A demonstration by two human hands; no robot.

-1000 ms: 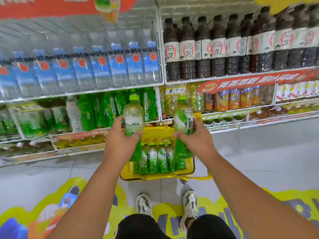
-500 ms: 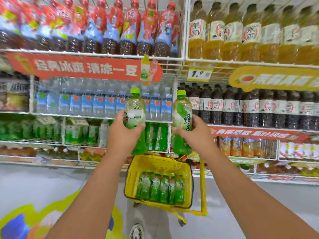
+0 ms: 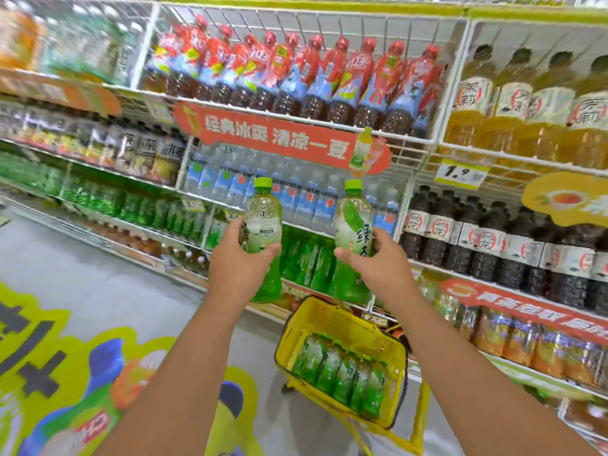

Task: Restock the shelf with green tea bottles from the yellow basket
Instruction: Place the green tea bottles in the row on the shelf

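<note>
My left hand (image 3: 235,269) grips an upright green tea bottle (image 3: 263,225) with a light green cap. Another green tea bottle (image 3: 353,225) stands upright in the grip of my right hand (image 3: 378,266). Both bottles are held up in front of the shelf row of green bottles (image 3: 309,261). Below them on the floor sits the yellow basket (image 3: 329,327), with several green tea bottles (image 3: 342,373) lying side by side inside it.
White wire shelves (image 3: 424,199) hold water bottles (image 3: 296,199), dark tea bottles (image 3: 487,245) to the right, red-labelled bottles (image 3: 296,77) above and amber tea (image 3: 526,120) at upper right. A red banner (image 3: 273,136) hangs mid-shelf. Grey floor with a colourful decal (image 3: 65,373) lies left.
Both hands have raised their bottles from just above the basket to shelf height. The view has tilted upward and shifted, so the basket now lies lower right.
</note>
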